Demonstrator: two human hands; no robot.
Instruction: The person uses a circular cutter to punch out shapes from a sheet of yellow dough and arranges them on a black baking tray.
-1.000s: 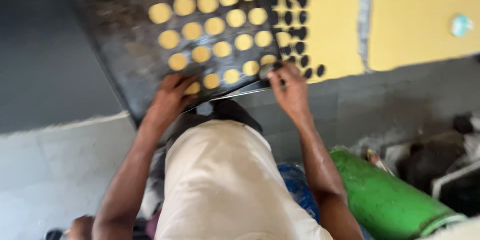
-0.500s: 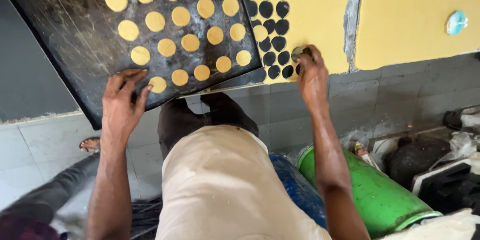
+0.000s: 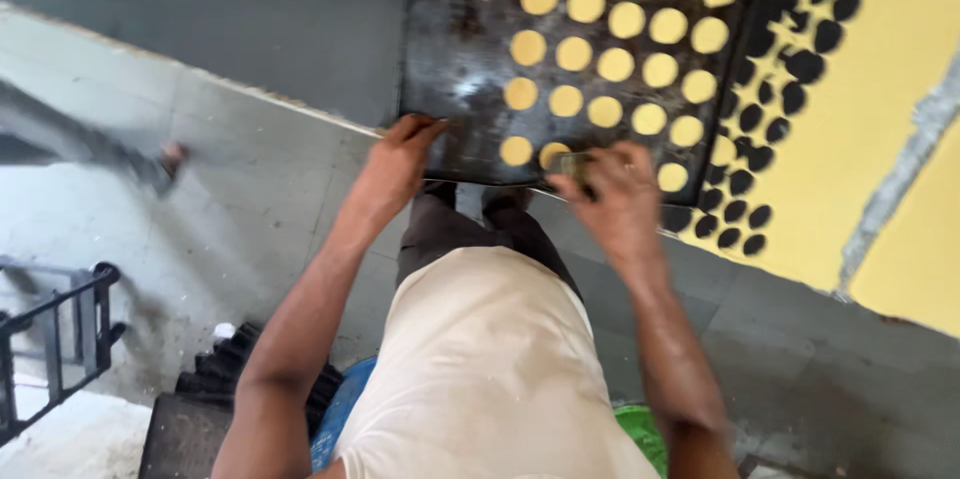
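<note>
The dark tray [image 3: 470,59] lies ahead on the worktop [image 3: 250,19], its near edge pinched by the left hand [image 3: 400,161]. The right hand [image 3: 620,201], blurred, fingers curled, hovers over a dough disc [image 3: 553,154]; grip unclear.

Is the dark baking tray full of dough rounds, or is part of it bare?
Partly bare: yellow dough rounds cover the tray's right side; its left strip shows only dark metal.

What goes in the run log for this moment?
left hand: gripping tray edge | right hand: over dough rounds near front edge, blurred | tray: on counter
</note>
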